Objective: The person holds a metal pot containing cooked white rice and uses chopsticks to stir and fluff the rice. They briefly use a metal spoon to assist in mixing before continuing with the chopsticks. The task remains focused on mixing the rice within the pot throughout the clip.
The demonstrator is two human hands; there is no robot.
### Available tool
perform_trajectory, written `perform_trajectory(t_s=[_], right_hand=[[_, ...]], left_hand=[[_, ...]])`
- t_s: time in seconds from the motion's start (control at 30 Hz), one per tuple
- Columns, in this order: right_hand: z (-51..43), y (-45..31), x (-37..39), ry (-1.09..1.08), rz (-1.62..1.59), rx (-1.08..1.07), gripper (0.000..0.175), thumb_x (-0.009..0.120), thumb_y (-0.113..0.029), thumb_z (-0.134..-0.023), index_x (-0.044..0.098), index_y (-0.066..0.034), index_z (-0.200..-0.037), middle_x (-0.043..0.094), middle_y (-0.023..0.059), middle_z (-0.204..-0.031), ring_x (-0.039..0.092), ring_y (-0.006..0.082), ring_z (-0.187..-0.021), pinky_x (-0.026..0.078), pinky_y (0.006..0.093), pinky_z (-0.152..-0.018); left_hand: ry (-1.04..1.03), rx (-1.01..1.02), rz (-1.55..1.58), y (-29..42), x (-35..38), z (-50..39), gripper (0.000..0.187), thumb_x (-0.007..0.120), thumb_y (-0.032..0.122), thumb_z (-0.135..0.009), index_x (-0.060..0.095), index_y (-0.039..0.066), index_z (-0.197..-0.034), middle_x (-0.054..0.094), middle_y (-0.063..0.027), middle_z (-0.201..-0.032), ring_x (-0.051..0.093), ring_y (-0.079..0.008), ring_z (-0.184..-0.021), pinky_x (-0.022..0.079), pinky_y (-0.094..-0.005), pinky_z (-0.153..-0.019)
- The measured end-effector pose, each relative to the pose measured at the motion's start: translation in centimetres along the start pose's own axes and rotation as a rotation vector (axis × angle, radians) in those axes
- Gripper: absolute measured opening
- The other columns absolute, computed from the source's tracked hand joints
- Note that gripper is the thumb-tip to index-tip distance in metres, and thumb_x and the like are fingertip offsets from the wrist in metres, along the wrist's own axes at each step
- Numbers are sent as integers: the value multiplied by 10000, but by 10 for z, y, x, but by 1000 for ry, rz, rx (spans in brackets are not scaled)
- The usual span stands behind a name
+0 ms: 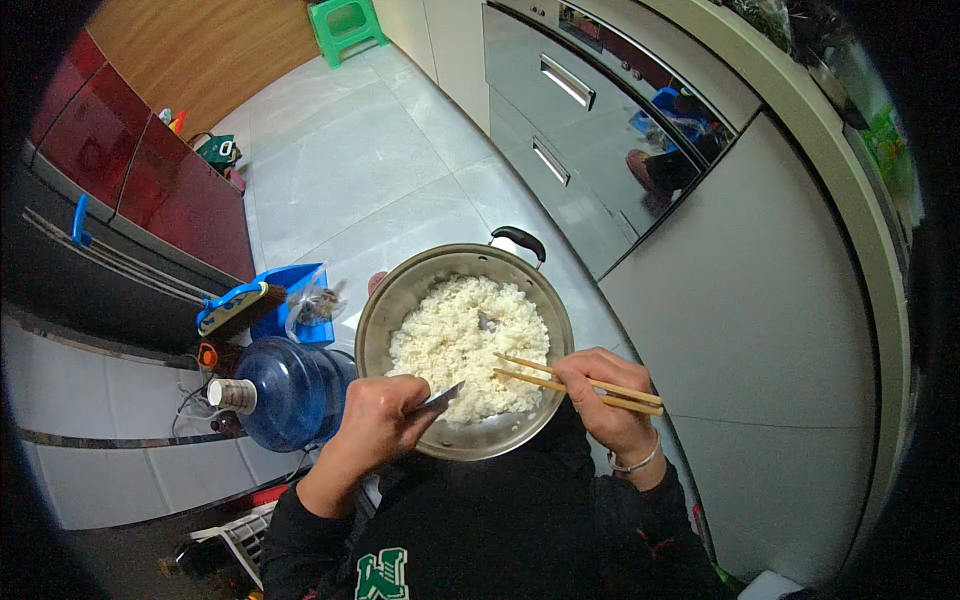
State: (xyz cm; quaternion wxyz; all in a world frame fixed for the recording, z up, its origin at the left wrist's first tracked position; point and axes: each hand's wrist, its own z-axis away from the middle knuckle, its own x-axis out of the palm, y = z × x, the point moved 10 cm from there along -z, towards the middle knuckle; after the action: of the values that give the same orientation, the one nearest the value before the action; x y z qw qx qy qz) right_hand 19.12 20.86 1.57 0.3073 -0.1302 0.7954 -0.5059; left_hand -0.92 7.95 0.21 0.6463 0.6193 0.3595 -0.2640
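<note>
A round stainless steel pot (379, 315) with a black loop handle (523, 241) stands before me, with cooked white rice (465, 337) spread inside it. Over the pot's lower left rim, my left hand (390, 416) is closed on a flat metal utensil (441, 399), whose tip is close to the rice; its full shape is hidden by the fingers. At the pot's right side, my right hand (611, 401) holds a pair of wooden chopsticks (592, 388). Their tips reach into the rice, a little apart from each other. What supports the pot is hidden.
A large blue water bottle (289, 394) lies at the pot's left, near a blue dustpan (322, 330) holding a plastic bag, and a hand brush (240, 309). Grey cabinets (750, 315) line the right side. A green plastic stool (347, 26) stands farther off on the tiled floor.
</note>
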Motion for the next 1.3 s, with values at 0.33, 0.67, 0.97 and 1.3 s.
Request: perform_trajectory(t_s=[0.33, 0.67, 0.97, 1.3], right_hand=[[2, 1, 0, 8, -7, -55, 89, 686, -54, -906, 695, 33, -894, 716, 142, -847, 712, 224, -753, 566, 324, -692], [2, -14, 6, -1, 18, -91, 108, 681, -64, -910, 699, 35, -873, 717, 146, -836, 712, 228, -755, 563, 326, -698], [-10, -27, 5, -38, 56, -227, 49, 682, -51, -894, 700, -8, -909, 708, 118, -836, 709, 233, -749, 534, 327, -652], [-86, -79, -111, 309, 58, -442, 236, 672, -173, -958, 700, 36, -850, 711, 143, -799, 686, 233, -709, 542, 333, -641]], left_hand=[[-7, -176, 389, -34, 6, 7, 171, 660, 154, -949, 663, 0, -874, 636, -142, -744, 657, -253, -661, 499, -367, -600], [18, -2, 907, -42, 41, 0, 280, 633, 55, -945, 729, 56, -1208, 523, -1, -1109, 515, -120, -1026, 419, -258, -874], [108, 44, 1128, 19, -7, -94, 247, 652, 39, -963, 659, -43, -1195, 727, -106, -1072, 700, -173, -967, 587, -338, -892], [351, 384, 725, 142, -94, -263, 220, 657, 38, -908, 713, -12, -1114, 750, -46, -959, 663, -92, -856, 554, -275, -773]])
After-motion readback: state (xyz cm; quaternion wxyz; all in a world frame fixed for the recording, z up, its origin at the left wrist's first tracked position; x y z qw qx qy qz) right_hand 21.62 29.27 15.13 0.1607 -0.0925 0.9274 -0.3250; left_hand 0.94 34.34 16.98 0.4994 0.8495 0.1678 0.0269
